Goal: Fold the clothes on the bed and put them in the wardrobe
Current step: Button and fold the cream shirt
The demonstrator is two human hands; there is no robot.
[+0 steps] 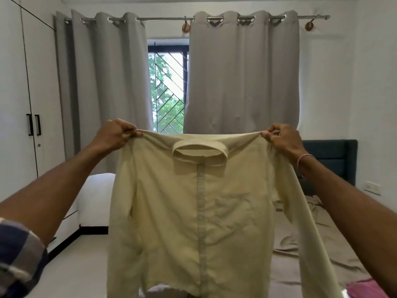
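A pale cream shirt [193, 216] with a band collar and a buttoned front hangs upright in the air in front of me, above the bed [300, 244]. My left hand [113, 135] pinches its left shoulder. My right hand [283, 139] pinches its right shoulder. The cloth between the two hands is stretched taut. One sleeve trails down along my right forearm. The white wardrobe [28, 104] with black handles stands at the left, doors closed.
A pink garment [365, 289] lies on the beige bedsheet at the lower right. A dark teal headboard [330, 151] is at the right wall. Grey curtains [242, 72] frame a barred window ahead. A white stool or table [94, 198] stands left of the bed.
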